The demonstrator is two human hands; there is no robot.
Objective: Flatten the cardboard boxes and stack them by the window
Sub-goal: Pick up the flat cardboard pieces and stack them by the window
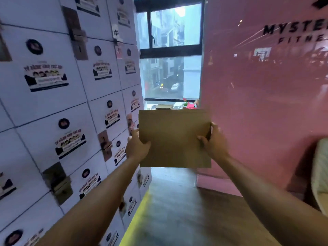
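Black capital letters on the pink wall (257, 86) read "MYSTE" above "FITNE", both cut off by the frame's right edge. Left of the window (170, 50), a small white tag (115, 32) on the white lockers (53, 107) shows the character "中". The locker stickers (46, 77) are too blurred to read.

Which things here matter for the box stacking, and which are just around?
Job:
flattened cardboard, gripped by left hand and right hand
window
cardboard already lying by the window

Just around:
white lockers
pink wall
pink item on the sill
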